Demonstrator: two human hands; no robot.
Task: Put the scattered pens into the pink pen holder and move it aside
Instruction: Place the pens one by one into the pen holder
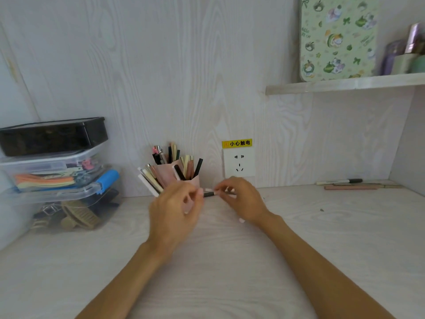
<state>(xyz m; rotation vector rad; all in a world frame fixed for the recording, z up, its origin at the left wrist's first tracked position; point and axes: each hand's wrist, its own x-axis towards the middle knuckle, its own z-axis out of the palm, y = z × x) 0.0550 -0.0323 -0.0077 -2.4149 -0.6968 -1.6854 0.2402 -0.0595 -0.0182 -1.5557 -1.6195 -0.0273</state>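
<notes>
Both hands at frame centre: left hand (174, 210) and right hand (241, 199) pinch one black-white pen (209, 194), probably horizontal, before pink pen holder (181, 173); loose pens (349, 184) far right.

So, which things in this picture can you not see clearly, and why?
- Pink pen holder, head view: its lower part is hidden behind the left hand.
- Pen between the hands: only a short dark piece shows; the right hand covers the rest, and motion blur hides the grip.
- Loose pens by the far wall: too small to count.
- Shelf items: blurred, cut by the right edge.
</notes>
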